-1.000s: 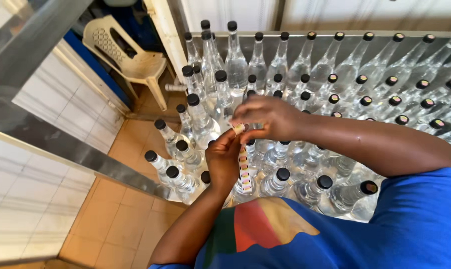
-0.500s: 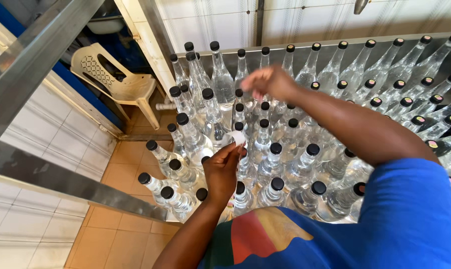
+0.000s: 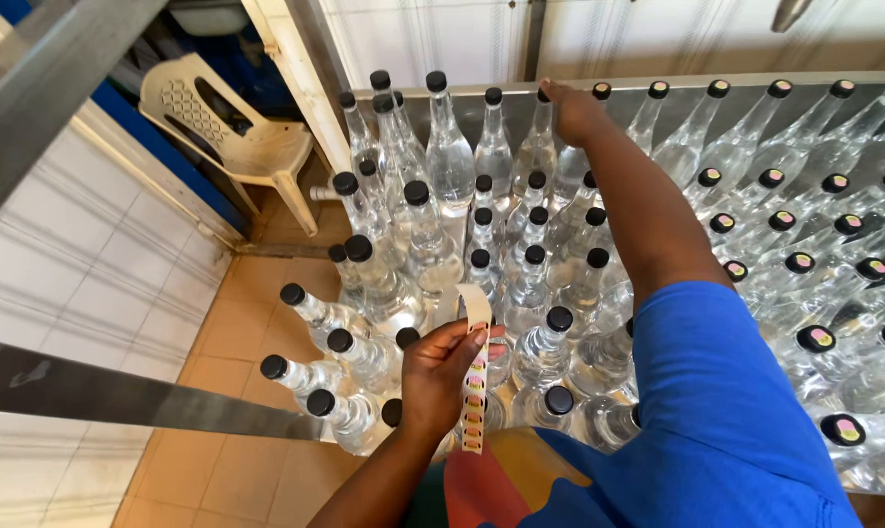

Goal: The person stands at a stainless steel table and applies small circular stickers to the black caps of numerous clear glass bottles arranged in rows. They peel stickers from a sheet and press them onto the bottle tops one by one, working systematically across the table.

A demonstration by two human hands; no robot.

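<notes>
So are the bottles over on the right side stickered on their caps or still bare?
Stickered: the right-side caps carry small round coloured stickers, while the left-side caps are plain black.

A single head-worn camera looks steeply down from above the person's chest, facing forward over a metal tabletop (image 3: 560,98) crowded with clear glass bottles with black caps (image 3: 449,156). It sits close: the blue sleeve fills the lower right corner, and the tiled floor (image 3: 237,323) shows far below on the left. A cream plastic chair (image 3: 227,127) lies at upper left. No second view overlaps.
</notes>
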